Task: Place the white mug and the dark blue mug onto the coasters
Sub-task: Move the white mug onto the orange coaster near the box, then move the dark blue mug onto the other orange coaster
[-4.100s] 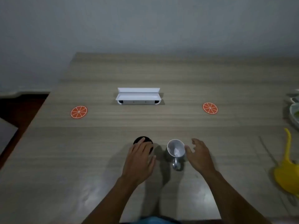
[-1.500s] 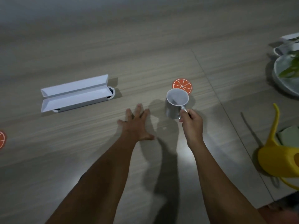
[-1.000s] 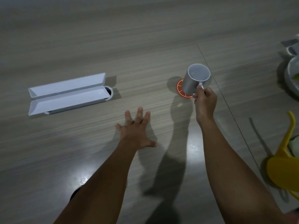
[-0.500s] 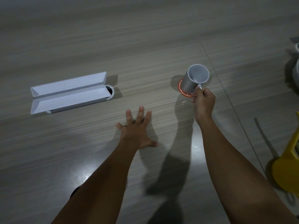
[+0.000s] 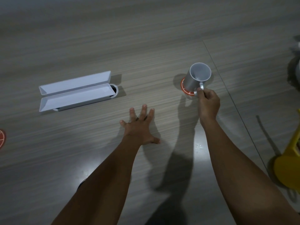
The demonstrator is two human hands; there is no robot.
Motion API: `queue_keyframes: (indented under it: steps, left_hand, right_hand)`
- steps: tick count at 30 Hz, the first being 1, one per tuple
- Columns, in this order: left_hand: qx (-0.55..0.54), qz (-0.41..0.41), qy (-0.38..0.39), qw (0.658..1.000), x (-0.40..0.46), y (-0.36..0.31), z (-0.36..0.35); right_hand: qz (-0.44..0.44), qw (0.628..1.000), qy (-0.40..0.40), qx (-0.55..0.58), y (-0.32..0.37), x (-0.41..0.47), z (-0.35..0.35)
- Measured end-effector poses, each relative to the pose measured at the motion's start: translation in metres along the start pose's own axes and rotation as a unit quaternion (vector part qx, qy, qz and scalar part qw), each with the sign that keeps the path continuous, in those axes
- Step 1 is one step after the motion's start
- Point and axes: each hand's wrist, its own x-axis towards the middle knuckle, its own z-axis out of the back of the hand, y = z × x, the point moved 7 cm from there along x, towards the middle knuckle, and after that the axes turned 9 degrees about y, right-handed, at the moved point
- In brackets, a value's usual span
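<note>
The white mug (image 5: 195, 79) stands on an orange slice-patterned coaster (image 5: 186, 92) right of centre, mouth up. My right hand (image 5: 208, 103) is closed on the mug's handle. My left hand (image 5: 140, 127) lies flat on the wooden table (image 5: 146, 38) with fingers spread, holding nothing. A second orange coaster (image 5: 2, 139) shows at the far left edge. The dark blue mug (image 5: 80, 184) is almost hidden under my left forearm; only a dark sliver shows.
A white open cable box (image 5: 74, 91) lies at the left of centre. A yellow watering can (image 5: 287, 166) stands at the right edge. A seam in the table runs diagonally just right of the white mug.
My right hand carried the white mug away from me and to the right, then lowered it onto the right coaster. My left hand left the dark blue mug and lies flat.
</note>
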Motion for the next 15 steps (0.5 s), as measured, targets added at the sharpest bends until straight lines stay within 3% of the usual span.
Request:
queue_keyframes:
  steps: [4,8,15]
  left_hand:
    - [-0.004,0.000,-0.017,1.000,-0.005,-0.001,0.000]
    - [-0.013,-0.001,-0.052,0.999,-0.019,0.001,-0.015]
    - [-0.071,-0.014,-0.103,0.992,-0.086,0.005,-0.075]
  right_hand:
    - [-0.002,1.000,0.005,-0.022,-0.013,-0.029,0.008]
    - [0.027,0.985,0.109,-0.128,-0.038,-0.083,0.009]
    - [0.084,0.928,0.254,-0.259,-0.073,-0.183,0.010]
